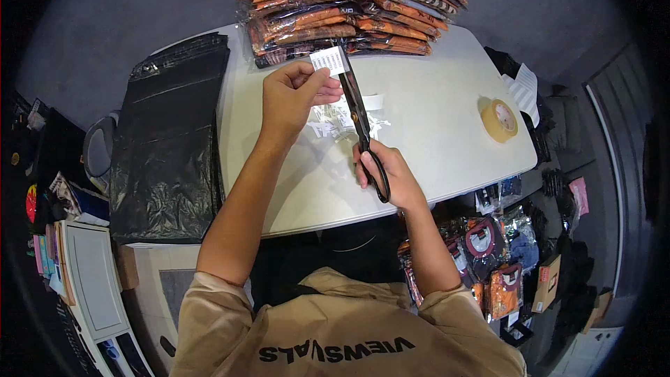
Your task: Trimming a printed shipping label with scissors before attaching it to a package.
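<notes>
My left hand (294, 95) pinches a small white slip of paper (328, 61) printed with rows of writing, above the white table. My right hand (391, 172) grips the handles of black scissors (358, 115), whose blades point away from me. The upper part of the blades lies along the right edge of the slip; whether they are cutting into it I cannot tell. Beneath the scissors, a loose heap of white paper strips (330, 121) is scattered over the tabletop, with a wider white piece (372, 102) beside it.
Orange and black garments in clear plastic (314, 15) are stacked at the table's far edge. Black plastic bags (162, 146) lie in a pile at the left. A tape roll (498, 120) rests on the table (429, 99) at the right. Bagged garments (481, 251) lie below the right side.
</notes>
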The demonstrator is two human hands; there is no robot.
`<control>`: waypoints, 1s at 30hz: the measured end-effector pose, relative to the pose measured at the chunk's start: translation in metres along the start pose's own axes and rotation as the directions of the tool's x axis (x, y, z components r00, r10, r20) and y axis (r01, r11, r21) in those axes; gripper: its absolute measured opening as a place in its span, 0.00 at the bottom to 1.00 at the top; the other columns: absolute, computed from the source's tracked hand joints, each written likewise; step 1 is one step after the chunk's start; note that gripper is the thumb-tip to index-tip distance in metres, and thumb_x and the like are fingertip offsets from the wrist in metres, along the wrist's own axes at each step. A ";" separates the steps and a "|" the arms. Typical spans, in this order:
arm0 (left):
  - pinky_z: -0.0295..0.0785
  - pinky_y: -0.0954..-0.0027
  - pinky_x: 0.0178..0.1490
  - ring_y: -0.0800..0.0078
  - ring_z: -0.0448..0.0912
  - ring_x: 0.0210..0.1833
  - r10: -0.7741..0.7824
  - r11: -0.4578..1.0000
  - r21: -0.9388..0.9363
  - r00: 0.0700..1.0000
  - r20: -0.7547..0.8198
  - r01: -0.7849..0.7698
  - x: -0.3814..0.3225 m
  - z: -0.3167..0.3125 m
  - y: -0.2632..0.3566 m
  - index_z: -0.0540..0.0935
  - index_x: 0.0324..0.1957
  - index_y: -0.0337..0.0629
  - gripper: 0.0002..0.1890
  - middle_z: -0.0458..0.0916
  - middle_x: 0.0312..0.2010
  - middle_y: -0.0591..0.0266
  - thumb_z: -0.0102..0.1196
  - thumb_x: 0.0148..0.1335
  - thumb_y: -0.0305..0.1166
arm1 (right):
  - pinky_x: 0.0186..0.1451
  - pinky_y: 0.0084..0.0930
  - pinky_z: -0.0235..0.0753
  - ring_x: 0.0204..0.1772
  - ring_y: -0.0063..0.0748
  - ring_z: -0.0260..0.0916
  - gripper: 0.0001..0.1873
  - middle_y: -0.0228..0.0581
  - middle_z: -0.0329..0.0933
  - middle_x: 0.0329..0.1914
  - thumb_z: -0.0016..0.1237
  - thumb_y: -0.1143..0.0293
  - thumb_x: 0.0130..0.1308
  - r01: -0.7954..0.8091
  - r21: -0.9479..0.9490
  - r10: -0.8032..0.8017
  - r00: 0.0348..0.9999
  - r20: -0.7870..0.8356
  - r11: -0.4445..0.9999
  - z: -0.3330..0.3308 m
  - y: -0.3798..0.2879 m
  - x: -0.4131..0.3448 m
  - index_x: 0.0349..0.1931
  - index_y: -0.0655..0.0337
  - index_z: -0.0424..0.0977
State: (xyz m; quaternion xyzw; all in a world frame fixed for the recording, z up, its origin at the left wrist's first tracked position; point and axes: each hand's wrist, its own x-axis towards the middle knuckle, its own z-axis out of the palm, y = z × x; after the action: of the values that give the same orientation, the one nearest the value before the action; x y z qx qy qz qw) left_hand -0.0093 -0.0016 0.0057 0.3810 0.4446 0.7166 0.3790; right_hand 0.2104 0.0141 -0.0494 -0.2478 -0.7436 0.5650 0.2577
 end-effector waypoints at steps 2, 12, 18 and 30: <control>0.87 0.67 0.40 0.63 0.88 0.33 0.007 1.000 -0.005 1.000 0.005 -0.007 0.000 0.000 0.000 0.79 0.31 0.32 0.08 0.86 0.32 0.46 0.58 0.68 0.25 | 0.29 0.25 0.67 0.23 0.23 0.69 0.15 0.33 0.71 0.17 0.44 0.60 0.78 -0.001 0.004 0.001 1.000 0.000 1.000 0.000 0.000 0.000 0.37 0.64 0.70; 0.87 0.68 0.40 0.65 0.88 0.32 0.002 1.000 -0.013 1.000 0.009 -0.002 0.001 -0.002 -0.001 0.79 0.33 0.30 0.07 0.86 0.31 0.48 0.57 0.69 0.23 | 0.29 0.25 0.67 0.23 0.23 0.69 0.15 0.33 0.71 0.18 0.44 0.61 0.78 -0.012 -0.004 0.012 1.000 -0.003 1.000 0.001 -0.005 -0.001 0.37 0.64 0.70; 0.87 0.68 0.40 0.66 0.87 0.32 0.005 1.000 -0.016 1.000 0.010 -0.005 0.001 -0.001 0.000 0.79 0.33 0.30 0.07 0.86 0.31 0.48 0.58 0.68 0.23 | 0.29 0.25 0.67 0.22 0.24 0.69 0.14 0.33 0.71 0.17 0.44 0.62 0.78 -0.009 -0.013 0.009 1.000 -0.011 1.000 0.001 -0.005 -0.001 0.36 0.65 0.70; 0.87 0.68 0.39 0.67 0.87 0.31 0.001 1.000 0.001 1.000 -0.002 -0.001 0.000 -0.001 0.000 0.80 0.33 0.29 0.08 0.85 0.30 0.49 0.58 0.68 0.25 | 0.29 0.26 0.68 0.22 0.25 0.70 0.14 0.34 0.71 0.17 0.44 0.64 0.78 -0.009 -0.068 0.008 1.000 -0.014 0.998 0.001 -0.008 -0.001 0.36 0.65 0.70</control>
State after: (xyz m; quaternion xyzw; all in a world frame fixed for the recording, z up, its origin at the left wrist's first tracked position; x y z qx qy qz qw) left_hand -0.0103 -0.0016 0.0057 0.3806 0.4450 0.7172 0.3779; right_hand 0.2098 0.0114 -0.0416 -0.2636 -0.7594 0.5389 0.2519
